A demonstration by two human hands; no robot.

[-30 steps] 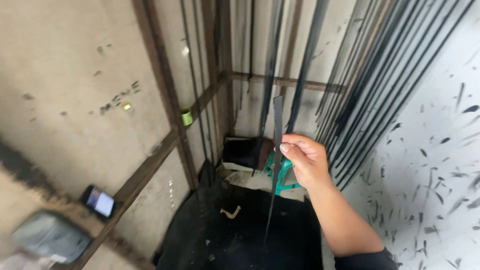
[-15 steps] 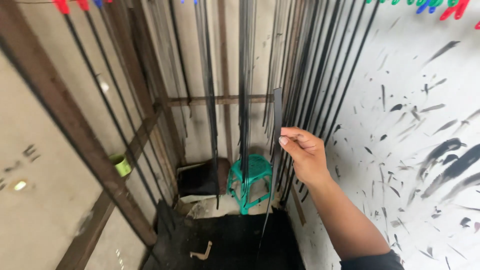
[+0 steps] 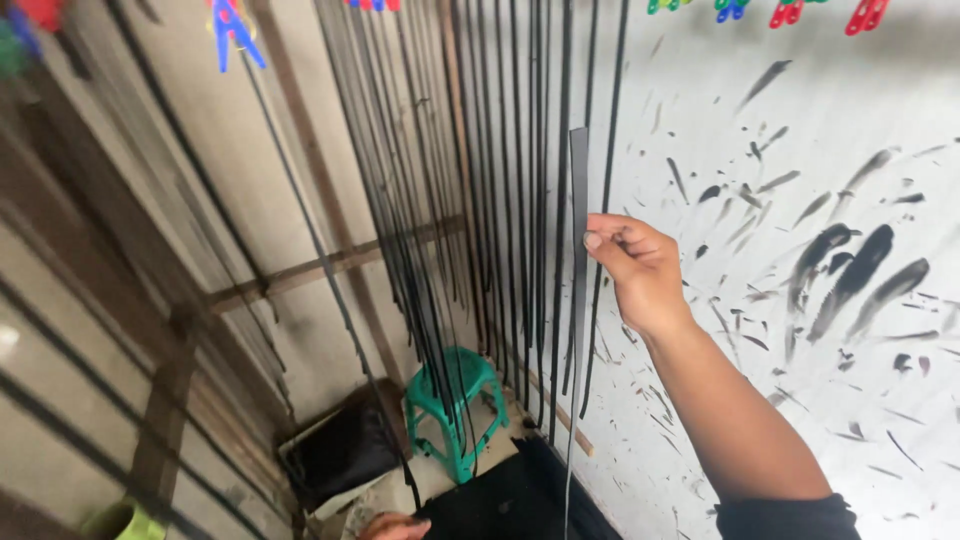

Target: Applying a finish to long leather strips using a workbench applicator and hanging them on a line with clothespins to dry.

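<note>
Item: dark flat strip [image 3: 577, 230], upright before the paint-smeared wall [image 3: 850, 130]; my right hand [image 3: 637, 268] pinches it, fingers closed. Many black strips [image 3: 500, 180] already hang; this one unhung. Left hand [image 3: 392, 526] low, grip unclear.

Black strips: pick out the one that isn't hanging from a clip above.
It is the flat dark strip pinched in the right hand. Its top end stands free just above the fingers, while the other black strips run on up toward the coloured clips.

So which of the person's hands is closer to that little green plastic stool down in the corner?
Left. The left hand is low at the bottom edge, just below the green stool. The right hand is raised high by the wall, pinching a dark strip well above the stool.
</note>
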